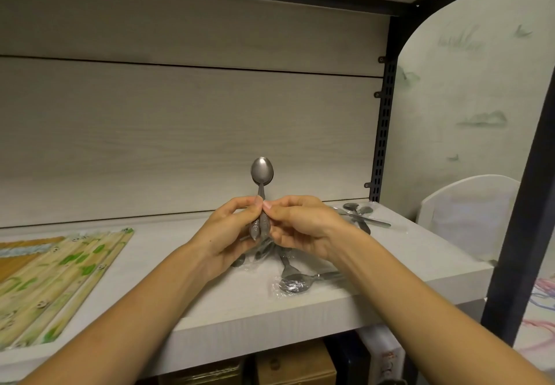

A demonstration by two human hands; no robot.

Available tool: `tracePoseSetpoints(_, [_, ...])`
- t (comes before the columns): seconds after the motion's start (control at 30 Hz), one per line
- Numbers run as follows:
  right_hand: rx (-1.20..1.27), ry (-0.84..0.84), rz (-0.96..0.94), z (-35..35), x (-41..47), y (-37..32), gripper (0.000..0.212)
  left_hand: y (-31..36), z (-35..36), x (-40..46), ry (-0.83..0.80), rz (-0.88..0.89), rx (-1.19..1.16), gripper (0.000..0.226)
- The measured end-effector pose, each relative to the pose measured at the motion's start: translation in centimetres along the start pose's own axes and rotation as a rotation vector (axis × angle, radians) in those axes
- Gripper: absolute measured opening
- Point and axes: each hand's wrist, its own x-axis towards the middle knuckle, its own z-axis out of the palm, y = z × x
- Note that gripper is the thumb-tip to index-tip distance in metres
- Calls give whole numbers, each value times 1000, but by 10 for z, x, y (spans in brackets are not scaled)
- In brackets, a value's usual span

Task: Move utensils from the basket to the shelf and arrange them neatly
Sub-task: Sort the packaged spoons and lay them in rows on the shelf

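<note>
At the middle of the frame my left hand [231, 231] and right hand [295, 228] both pinch the spoons [262, 192] upright, bowls up, above the shelf [180, 264] board.

My bare arms and hands

Both my forearms are uncovered with no sleeve showing; my left hand [231, 234] and right hand [303, 228] wear no rings, watch or gloves, nails short.
</note>
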Motion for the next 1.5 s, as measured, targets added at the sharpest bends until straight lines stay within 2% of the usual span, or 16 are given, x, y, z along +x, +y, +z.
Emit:
tracePoseSetpoints(0.17, [-138, 12, -31, -6, 0, 1, 18, 2, -1, -2, -33, -27, -85, 11])
tracePoseSetpoints(0.43, [-381, 74, -44, -18, -2, 5, 36, 1, 3, -2, 13, -92, -44, 16])
tracePoseSetpoints(0.5, [-356, 102, -75, -20, -2, 6, 37, 0, 4, -2, 20, -98, -68, 20])
tracePoseSetpoints(0.6, [-178, 261, -191, -25, 6, 3, 44, -1, 6, -2, 28, -93, -72, 23])
tracePoseSetpoints(0.67, [-70, 326, -248, -32, 11, -2, 37, -1, 7, -3, 21, -95, -46, 24])
tracePoseSetpoints(0.83, [-63, 296, -236, -41, 18, -3, 18, -2, 7, 0, 0, -110, -35, 27])
tracePoseSetpoints(1.0, [123, 206, -230, -39, 21, -5, 52, -2, 6, 3, 4, -89, -74, 21])
tracePoseSetpoints(1.07, [12, 220, -234, -41, 23, -5, 50, -2, 7, 2, 13, -88, -68, 20])
tracePoseSetpoints(1.2, [-87, 272, -295, -42, 25, -2, 15, -2, 7, 3, -4, -118, -118, 24])
tracePoseSetpoints(1.37, [-115, 295, -347, -42, 27, -2, 30, -1, 10, -1, -166, -214, -39, 5])
tracePoseSetpoints(1.5, [-132, 289, -371, -40, 34, 0, 39, 0, 9, 1, -198, -257, -87, 13])
